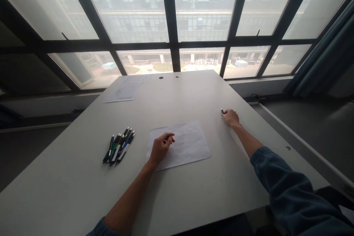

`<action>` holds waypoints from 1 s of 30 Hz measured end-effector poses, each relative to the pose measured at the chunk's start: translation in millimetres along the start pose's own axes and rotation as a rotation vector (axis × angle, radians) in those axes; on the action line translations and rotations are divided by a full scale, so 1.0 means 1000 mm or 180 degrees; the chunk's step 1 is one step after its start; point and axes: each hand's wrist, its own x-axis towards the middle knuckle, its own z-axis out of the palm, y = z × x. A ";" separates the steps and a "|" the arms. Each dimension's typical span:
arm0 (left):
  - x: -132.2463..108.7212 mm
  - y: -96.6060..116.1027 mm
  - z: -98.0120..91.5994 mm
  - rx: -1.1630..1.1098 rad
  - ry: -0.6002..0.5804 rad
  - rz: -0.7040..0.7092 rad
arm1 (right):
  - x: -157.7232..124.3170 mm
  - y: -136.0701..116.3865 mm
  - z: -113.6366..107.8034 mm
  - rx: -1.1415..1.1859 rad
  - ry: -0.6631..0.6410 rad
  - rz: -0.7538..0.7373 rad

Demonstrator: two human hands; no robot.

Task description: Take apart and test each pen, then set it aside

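A white sheet of paper (185, 143) lies flat in the middle of the grey table (193, 92). My left hand (162, 147) rests on the sheet's left part with its fingers curled and pinched together; whatever sits between them is too small to make out. Out to the right of the paper, my right hand (231, 118) is closed around a dark pen (222, 111) whose tip sticks out to the left, just above the tabletop. A bunch of several pens (118, 147) lies on the table to the left of the sheet.
Printed papers (124, 90) lie at the table's far left corner, near two small round holes (160, 77) in the top. Large windows with dark frames run behind the table. A blue-grey curtain (326, 55) hangs at the right.
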 end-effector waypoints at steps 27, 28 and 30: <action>0.066 -0.016 -0.062 -0.0949 0.1066 -0.0769 | -0.305 -0.267 0.004 0.1920 -0.2437 -0.4162; 0.068 -0.021 -0.066 -0.0945 0.1127 -0.0797 | -0.319 -0.272 0.003 0.1822 -0.2601 -0.4272; 0.067 -0.031 -0.073 -0.0953 0.1214 -0.0839 | -0.335 -0.278 0.001 0.1709 -0.2842 -0.4357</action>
